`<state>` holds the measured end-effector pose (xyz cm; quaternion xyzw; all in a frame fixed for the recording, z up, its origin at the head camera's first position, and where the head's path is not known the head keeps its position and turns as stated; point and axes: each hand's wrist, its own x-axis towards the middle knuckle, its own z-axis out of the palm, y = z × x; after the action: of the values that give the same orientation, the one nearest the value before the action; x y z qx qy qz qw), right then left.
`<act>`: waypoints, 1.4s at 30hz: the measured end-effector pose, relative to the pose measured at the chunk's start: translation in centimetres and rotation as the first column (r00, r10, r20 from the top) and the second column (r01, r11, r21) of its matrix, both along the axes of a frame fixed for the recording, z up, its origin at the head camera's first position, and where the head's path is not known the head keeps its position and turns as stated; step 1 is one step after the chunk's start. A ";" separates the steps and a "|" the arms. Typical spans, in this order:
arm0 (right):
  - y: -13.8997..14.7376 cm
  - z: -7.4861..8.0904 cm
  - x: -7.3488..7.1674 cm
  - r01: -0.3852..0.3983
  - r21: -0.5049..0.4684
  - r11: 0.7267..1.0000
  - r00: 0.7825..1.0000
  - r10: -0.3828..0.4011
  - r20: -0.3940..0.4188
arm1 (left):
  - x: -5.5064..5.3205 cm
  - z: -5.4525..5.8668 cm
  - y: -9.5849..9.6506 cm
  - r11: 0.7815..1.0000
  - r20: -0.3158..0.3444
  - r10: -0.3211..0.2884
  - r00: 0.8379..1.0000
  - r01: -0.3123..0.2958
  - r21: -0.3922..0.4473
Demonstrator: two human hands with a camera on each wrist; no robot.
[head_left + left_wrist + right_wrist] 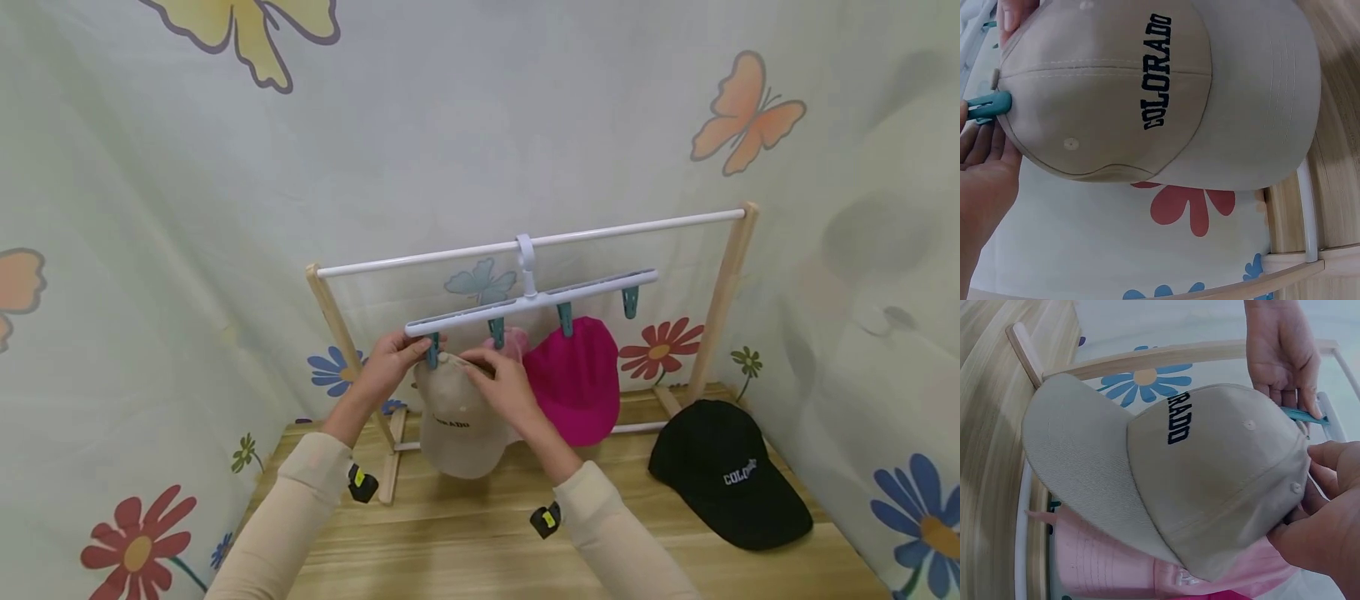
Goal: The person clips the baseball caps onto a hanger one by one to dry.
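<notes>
A beige baseball cap point(459, 421) with dark COLORADO lettering hangs brim down below the left end of a white clip hanger point(480, 315). My left hand point(386, 371) pinches the teal clip point(432, 352) at that end, and in the left wrist view the clip's tip point(1001, 102) lies over the edge of the crown. On the other side, my right hand point(510, 390) holds the crown between thumb and fingers; some of these fingers are hidden behind the fabric. Just behind the beige cap hangs a light pink cap point(1110, 556), mostly covered in the head view.
Further right, a magenta cap point(573, 387) hangs from another teal clip point(566, 319). The rightmost clip point(631, 302) holds nothing. The hanger hooks over the white rail point(637, 227) of a wooden-legged rack point(723, 292). A black cap point(716, 467) lies on the wooden table point(450, 550).
</notes>
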<state>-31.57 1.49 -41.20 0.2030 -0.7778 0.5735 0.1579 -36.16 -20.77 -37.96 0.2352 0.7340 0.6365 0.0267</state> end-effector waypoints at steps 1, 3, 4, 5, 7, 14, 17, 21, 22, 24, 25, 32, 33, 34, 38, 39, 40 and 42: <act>0.1 0.1 0.1 0.001 -0.007 1.000 1.000 -0.001 0.005 | 0.0 0.0 0.0 1.000 -0.002 0.006 1.000 -0.006 0.001; 0.3 0.3 0.3 0.000 -0.018 1.000 1.000 0.001 0.007 | 0.0 -0.2 0.1 1.000 0.000 0.016 1.000 -0.016 0.000; 0.4 0.3 0.4 -0.003 -0.026 1.000 1.000 0.003 0.012 | -0.1 -0.3 0.2 1.000 -0.001 0.018 1.000 -0.018 -0.007; 0.4 0.4 0.5 -0.004 -0.030 1.000 1.000 0.005 0.013 | -0.1 -0.4 0.3 1.000 -0.001 0.019 1.000 -0.019 -0.009; 0.6 0.5 0.6 -0.012 -0.036 0.999 1.000 0.012 0.011 | -0.2 -0.6 0.4 1.000 0.002 0.018 1.000 -0.018 -0.018; 0.9 0.3 1.0 -0.003 -0.003 1.000 0.999 0.003 -0.051 | -0.5 -1.2 0.9 0.997 -0.024 0.065 0.998 -0.066 -0.046; 1.0 0.4 1.4 -0.005 0.020 1.000 0.998 0.006 -0.060 | -0.3 -1.2 1.1 0.994 -0.012 0.096 0.995 -0.097 -0.051; 1.2 0.5 1.9 -0.024 0.043 0.999 0.997 0.027 -0.068 | 0.0 -1.2 1.2 0.989 0.024 0.126 0.992 -0.124 -0.079; 1.3 0.5 2.0 -0.030 0.047 0.998 0.997 0.033 -0.068 | 0.0 -1.2 1.3 0.988 0.029 0.130 0.991 -0.127 -0.086; 1.4 0.5 2.1 -0.039 0.054 0.998 0.997 0.043 -0.067 | 0.1 -1.2 1.3 0.987 0.030 0.132 0.991 -0.128 -0.096; 1.4 0.5 2.2 -0.044 0.056 0.998 0.997 0.047 -0.066 | 0.1 -1.2 1.4 0.987 0.030 0.131 0.991 -0.128 -0.098; 1.8 0.0 2.7 -0.084 0.079 0.993 0.995 0.087 -0.044 | 0.3 -1.5 1.1 0.986 0.071 0.136 0.988 -0.129 -0.103; 1.9 -0.1 2.8 -0.089 0.089 0.992 0.995 0.093 -0.041 | 0.3 -1.6 1.0 0.986 0.079 0.136 0.988 -0.127 -0.103; 1.9 -0.3 2.9 -0.097 0.097 0.991 0.994 0.100 -0.033 | 0.4 -1.7 0.9 0.987 0.082 0.131 0.988 -0.122 -0.102; 2.3 -0.7 3.3 -0.117 0.132 0.984 0.992 0.122 -0.028 | 0.7 -2.2 0.5 0.993 0.061 0.091 0.994 -0.086 -0.075; 2.3 -0.8 3.4 -0.118 0.138 0.983 0.992 0.124 -0.032 | 0.8 -2.4 0.3 0.995 0.050 0.078 0.996 -0.075 -0.063; 2.4 -0.9 3.5 -0.118 0.142 0.983 0.992 0.123 -0.031 | 0.9 -2.5 0.1 0.997 0.035 0.063 0.997 -0.061 -0.051; 2.6 -1.1 3.6 -0.113 0.147 0.983 0.992 0.119 -0.032 | 1.3 -2.7 -0.2 0.999 0.007 0.042 0.999 -0.042 -0.033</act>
<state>-27.94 4.11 -42.32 0.2704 -0.8009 0.5195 0.1248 -34.85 -21.01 -40.64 0.2168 0.7492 0.6255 0.0201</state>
